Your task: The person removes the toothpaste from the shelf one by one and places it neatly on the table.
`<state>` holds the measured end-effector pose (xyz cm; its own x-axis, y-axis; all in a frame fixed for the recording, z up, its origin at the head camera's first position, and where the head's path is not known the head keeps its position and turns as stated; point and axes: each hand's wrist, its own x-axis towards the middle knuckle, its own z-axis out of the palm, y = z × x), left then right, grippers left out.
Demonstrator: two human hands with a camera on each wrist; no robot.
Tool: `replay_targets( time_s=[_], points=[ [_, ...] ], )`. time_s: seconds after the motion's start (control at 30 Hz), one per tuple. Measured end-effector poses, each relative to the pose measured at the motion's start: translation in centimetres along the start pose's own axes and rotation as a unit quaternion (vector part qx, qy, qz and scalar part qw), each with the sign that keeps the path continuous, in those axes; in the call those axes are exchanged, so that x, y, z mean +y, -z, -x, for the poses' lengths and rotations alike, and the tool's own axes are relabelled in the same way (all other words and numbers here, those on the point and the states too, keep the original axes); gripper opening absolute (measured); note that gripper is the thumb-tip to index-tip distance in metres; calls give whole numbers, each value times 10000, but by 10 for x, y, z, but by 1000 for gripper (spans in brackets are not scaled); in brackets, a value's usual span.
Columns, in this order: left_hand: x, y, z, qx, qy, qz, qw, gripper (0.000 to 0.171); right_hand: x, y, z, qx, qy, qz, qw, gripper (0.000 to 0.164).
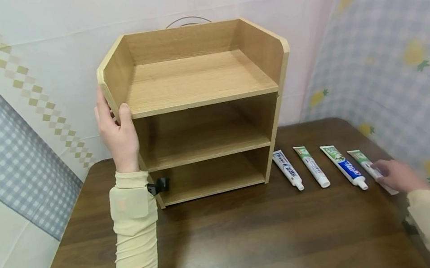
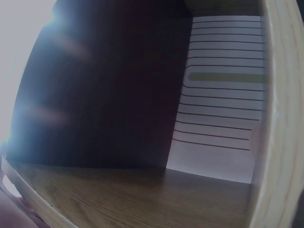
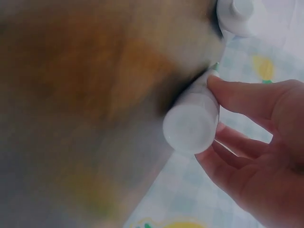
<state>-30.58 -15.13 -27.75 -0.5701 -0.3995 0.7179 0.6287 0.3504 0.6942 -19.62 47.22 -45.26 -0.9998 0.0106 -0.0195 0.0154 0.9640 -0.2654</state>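
A light wooden shelf [image 1: 199, 79] with three levels stands upright on the dark table. My left hand [image 1: 118, 131] grips its left side panel, thumb at the front edge and fingers along the outside. In the left wrist view, the shelf's inner board [image 2: 204, 194] fills the lower part, and only a sliver of the hand shows at the lower left corner. At the far right, my right hand [image 1: 402, 176] holds the rightmost toothpaste tube [image 1: 365, 163], which is green and white. The right wrist view shows thumb and fingers on either side of that tube, behind its white cap [image 3: 189, 129].
Left of the held tube lie a green, white and blue toothpaste tube [image 1: 342, 166], a green and white one [image 1: 312, 167] and a white and blue one [image 1: 288, 170] beside the shelf. Patterned cloth [image 1: 402, 37] hangs close along the table's right side.
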Motion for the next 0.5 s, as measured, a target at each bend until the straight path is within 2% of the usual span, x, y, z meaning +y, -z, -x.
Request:
replay_targets(
  time_s=[0.23,0.5],
  points=[
    [1,3,1,18,132,-8,9999,59,0,-3,-20,-84,-168,64,9998,43],
    [-1,5,3,17,108,-76,9999,59,0,-10,-22,1,-139,92,9999,43]
  ],
)
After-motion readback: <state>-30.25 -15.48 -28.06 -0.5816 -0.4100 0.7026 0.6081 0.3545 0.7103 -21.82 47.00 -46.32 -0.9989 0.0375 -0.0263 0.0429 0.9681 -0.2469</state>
